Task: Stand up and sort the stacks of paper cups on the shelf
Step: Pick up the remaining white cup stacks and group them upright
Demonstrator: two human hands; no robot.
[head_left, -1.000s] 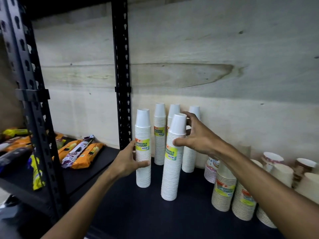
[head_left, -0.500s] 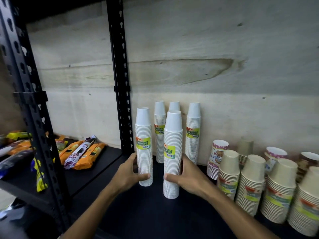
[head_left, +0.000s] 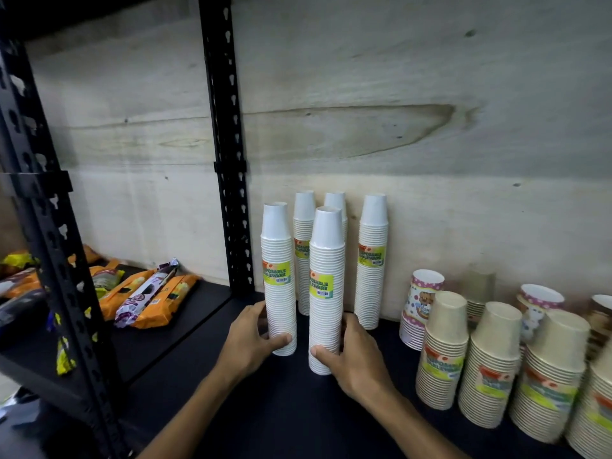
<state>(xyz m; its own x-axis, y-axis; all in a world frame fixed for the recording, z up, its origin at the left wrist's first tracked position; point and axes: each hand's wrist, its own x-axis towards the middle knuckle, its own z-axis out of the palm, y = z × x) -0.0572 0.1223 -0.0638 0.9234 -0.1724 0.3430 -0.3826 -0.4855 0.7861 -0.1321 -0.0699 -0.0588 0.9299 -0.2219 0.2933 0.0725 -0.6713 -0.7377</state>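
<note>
Hands [head_left: 250, 339] [head_left: 352, 356] grip two front stacks [head_left: 279, 279] [head_left: 325, 293] (narrow gap between).

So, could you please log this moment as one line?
left hand: grips left white stack | right hand: grips front white stack | both upright on shelf

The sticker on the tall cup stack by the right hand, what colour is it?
Mostly yellow-green label, with some orange, seen in the head view.

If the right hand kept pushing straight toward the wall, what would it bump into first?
The right hand already grips the front white cup stack. Pushed straight back, that stack would probably meet the white stack behind it, near the wall, though how far apart they stand is unclear.
</note>
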